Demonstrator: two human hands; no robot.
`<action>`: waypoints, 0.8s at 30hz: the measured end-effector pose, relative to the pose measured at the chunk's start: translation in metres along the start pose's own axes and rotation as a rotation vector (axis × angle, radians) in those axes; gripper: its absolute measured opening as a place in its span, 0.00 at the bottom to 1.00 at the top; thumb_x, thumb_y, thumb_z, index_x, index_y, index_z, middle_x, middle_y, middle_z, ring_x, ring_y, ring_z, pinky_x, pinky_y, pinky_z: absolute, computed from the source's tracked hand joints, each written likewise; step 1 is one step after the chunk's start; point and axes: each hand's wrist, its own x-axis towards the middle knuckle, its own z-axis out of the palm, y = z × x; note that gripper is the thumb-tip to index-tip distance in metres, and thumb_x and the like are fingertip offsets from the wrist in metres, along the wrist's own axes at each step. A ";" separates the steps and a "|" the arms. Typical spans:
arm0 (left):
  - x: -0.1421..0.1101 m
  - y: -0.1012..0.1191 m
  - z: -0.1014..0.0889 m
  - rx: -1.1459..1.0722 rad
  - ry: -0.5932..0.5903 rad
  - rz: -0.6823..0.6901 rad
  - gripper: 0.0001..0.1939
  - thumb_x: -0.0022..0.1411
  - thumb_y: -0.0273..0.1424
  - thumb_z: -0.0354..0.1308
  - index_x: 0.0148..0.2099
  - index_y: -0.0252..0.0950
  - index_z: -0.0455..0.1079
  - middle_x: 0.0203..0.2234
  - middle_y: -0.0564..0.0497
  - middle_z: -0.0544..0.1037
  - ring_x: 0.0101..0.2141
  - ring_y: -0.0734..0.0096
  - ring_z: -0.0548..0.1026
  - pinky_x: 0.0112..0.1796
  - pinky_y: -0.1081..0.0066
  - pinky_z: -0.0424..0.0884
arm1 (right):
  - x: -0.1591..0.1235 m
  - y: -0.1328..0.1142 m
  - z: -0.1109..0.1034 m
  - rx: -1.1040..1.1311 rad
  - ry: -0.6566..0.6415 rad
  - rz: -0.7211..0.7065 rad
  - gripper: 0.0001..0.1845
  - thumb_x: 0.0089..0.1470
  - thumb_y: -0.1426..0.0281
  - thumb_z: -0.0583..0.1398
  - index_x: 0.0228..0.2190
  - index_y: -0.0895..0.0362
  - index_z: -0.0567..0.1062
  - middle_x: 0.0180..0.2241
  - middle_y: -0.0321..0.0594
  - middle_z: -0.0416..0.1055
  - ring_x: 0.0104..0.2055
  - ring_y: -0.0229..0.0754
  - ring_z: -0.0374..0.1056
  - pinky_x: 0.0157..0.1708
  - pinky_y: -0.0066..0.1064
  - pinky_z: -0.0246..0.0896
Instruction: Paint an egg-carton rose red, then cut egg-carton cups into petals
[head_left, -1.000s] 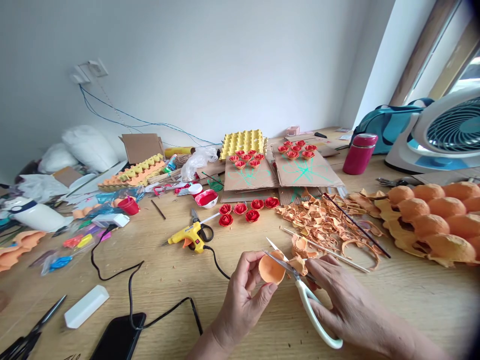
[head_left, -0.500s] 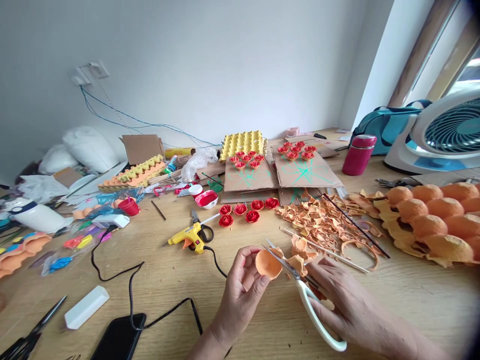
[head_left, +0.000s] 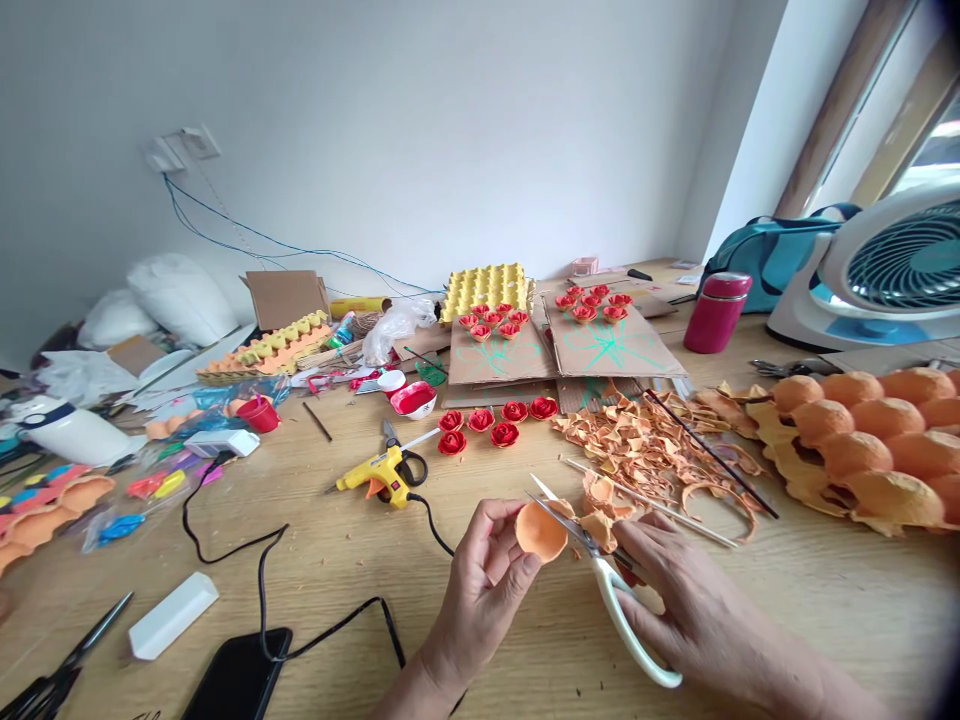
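Observation:
My left hand (head_left: 484, 575) pinches an orange egg carton cup (head_left: 540, 535) between thumb and fingers, its hollow side facing me. White-handled scissors (head_left: 634, 625) are in my right hand (head_left: 679, 590), with the blades parted at the cup's upper right rim. Beyond the scissors lie cut carton cup pieces (head_left: 598, 495), partly hidden by the blades and my right hand. A heap of orange carton scraps (head_left: 637, 440) spreads behind them. Several red paper roses (head_left: 505, 434) sit on the table past my left hand.
A yellow hot glue gun (head_left: 375, 475) lies left of the roses, its black cord running toward me. Cardboard panels (head_left: 501, 362) bearing red roses stand behind. An orange egg tray (head_left: 855, 450) is at right. A phone (head_left: 236, 675) and black scissors (head_left: 64, 670) lie front left.
The cup and my left hand have shifted slightly right. The scissor blades have opened a little wider at the cup's rim, and the white handle has moved slightly left.

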 end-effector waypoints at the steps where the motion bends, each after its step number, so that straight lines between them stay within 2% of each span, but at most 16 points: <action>1: 0.000 0.000 0.001 -0.005 -0.013 0.005 0.14 0.65 0.34 0.60 0.51 0.38 0.65 0.48 0.46 0.76 0.49 0.65 0.75 0.48 0.70 0.71 | 0.000 0.001 0.001 -0.004 0.015 -0.008 0.10 0.63 0.65 0.54 0.30 0.55 0.63 0.31 0.39 0.68 0.32 0.41 0.63 0.34 0.34 0.61; 9: 0.000 0.000 0.002 -0.030 -0.040 0.001 0.13 0.65 0.34 0.60 0.51 0.38 0.65 0.47 0.45 0.76 0.48 0.64 0.76 0.47 0.70 0.71 | 0.000 -0.001 -0.003 0.016 0.050 -0.039 0.08 0.62 0.67 0.54 0.31 0.55 0.65 0.30 0.40 0.68 0.33 0.42 0.64 0.34 0.35 0.63; 24: 0.004 -0.010 -0.009 -0.124 0.013 0.002 0.18 0.66 0.40 0.58 0.54 0.38 0.67 0.49 0.43 0.76 0.50 0.58 0.73 0.50 0.64 0.68 | -0.001 0.000 0.000 0.029 0.015 -0.062 0.14 0.64 0.63 0.55 0.27 0.54 0.61 0.26 0.36 0.66 0.28 0.39 0.61 0.29 0.31 0.54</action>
